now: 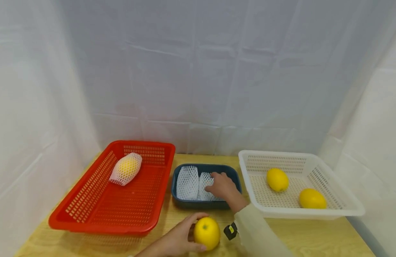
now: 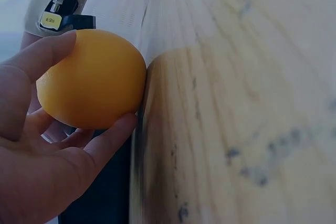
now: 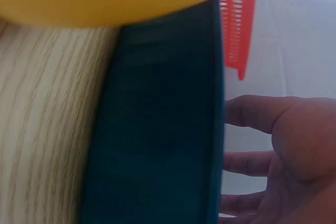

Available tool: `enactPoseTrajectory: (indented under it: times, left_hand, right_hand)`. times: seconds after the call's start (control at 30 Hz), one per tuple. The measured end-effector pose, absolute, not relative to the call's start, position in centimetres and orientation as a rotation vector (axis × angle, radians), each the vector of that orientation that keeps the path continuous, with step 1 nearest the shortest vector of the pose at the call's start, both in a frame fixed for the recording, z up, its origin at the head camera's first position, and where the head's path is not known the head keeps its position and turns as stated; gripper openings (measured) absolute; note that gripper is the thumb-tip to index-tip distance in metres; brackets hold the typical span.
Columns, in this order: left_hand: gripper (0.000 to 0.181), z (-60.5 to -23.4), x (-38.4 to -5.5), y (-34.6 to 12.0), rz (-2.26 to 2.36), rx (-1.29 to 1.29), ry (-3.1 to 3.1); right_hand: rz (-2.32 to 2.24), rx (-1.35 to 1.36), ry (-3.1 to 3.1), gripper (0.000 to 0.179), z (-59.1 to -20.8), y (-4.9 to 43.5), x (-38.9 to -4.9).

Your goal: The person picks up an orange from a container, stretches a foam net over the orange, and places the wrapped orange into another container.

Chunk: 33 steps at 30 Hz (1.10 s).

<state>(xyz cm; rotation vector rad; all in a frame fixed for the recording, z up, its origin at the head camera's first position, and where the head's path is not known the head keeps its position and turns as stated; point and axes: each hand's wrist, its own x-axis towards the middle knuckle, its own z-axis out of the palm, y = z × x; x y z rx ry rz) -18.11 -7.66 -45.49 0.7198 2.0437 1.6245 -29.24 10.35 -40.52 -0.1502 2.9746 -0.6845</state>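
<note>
Left hand [image 1: 181,235]: is grasping a yellow fruit [image 1: 206,233] and steadying it on the worktop [image 1: 300,232], just in front of the dark tray [image 1: 198,204].
Right hand [image 1: 224,186]: is hovering over the right-hand foam net [image 1: 203,182] in the tray, fingers spread rather than clenched; the tray wall is hiding the fingertips in the right wrist view, so whether they are touching the net is hard to tell.
Taking a net: this is seemingly the step in hand; pinching one edge should be lifting it cleanly, while pressing flat may be only sliding it about.
Neighbouring net [image 1: 187,184]: is lying close on the left, so both could be coming up together if the pinch is too wide.
Holding the fruit: a light, steady grasp is probably serving best, since a round thing could be rolling off once freed.
In the way: the tray's raised rim is asking for a lift straight up; the right sleeve [image 1: 259,228] and its black wrist device [image 1: 230,231] are sitting near the held fruit.
Red basket [image 1: 133,200]: is holding one netted fruit [image 1: 127,169] toward its far end.
White basket [image 1: 262,194]: is holding one bare fruit [image 1: 277,180] and, nearer and farther right, another bare fruit [image 1: 312,198].
White sheet [image 1: 198,89]: is hanging behind everything.
</note>
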Motion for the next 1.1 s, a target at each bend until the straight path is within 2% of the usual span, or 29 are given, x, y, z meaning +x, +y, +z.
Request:
enactPoseTrajectory:
  times: [0.4,0.7,0.9,1.1]
  left_hand:
    - [0.071,-45.5,-18.0,-7.6,1.659,0.721,2.002]
    - [0.071,-45.2,-18.1,-7.4,1.660,0.717,2.015]
    - [0.071,-45.1,-18.1,-7.5,1.639,0.671,2.038]
    - [0.071,-45.1,-17.9,-7.5,1.642,0.664,2.037]
  right_hand:
    - [-0.494,-0.129,2.914,0.054,-41.8,10.1,-30.5]
    - [-0.522,-0.263,2.957,0.030,-42.4,10.5,-31.3]
    - [-0.565,-0.252,2.968,0.018,-43.0,10.8,-31.6]
    - [-0.680,-0.243,3.027,0.018,-43.2,11.2,-31.5]
